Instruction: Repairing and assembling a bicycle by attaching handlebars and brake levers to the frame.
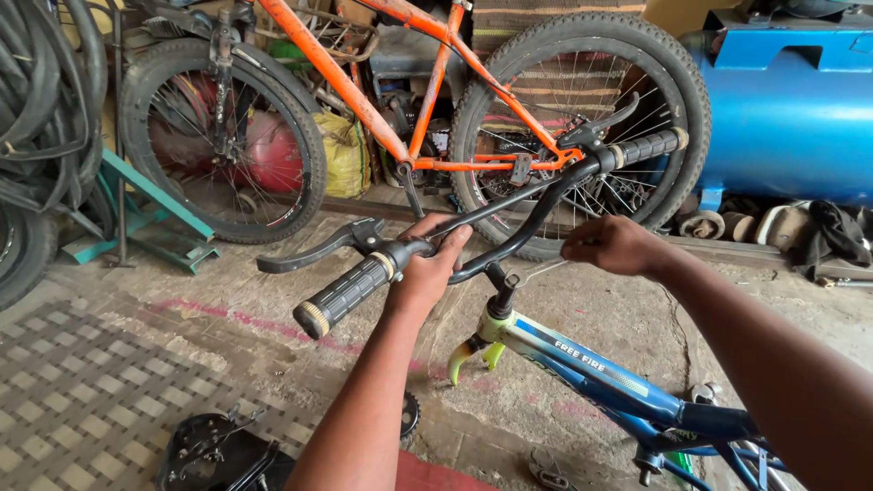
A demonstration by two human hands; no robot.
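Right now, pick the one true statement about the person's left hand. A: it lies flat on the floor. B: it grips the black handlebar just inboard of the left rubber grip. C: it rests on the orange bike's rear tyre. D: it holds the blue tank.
B: the left hand is closed round the black handlebar right beside the ribbed left grip, near the brake lever.

The rough concrete floor (pixel 582 318) (stained with a faded pink streak) carries a chequered mat (pixel 82 400) at the left. A black metal part (pixel 214 450) lies at the mat's near edge. An orange bicycle (pixel 409 109) stands further back, beside a green stand (pixel 150 214).
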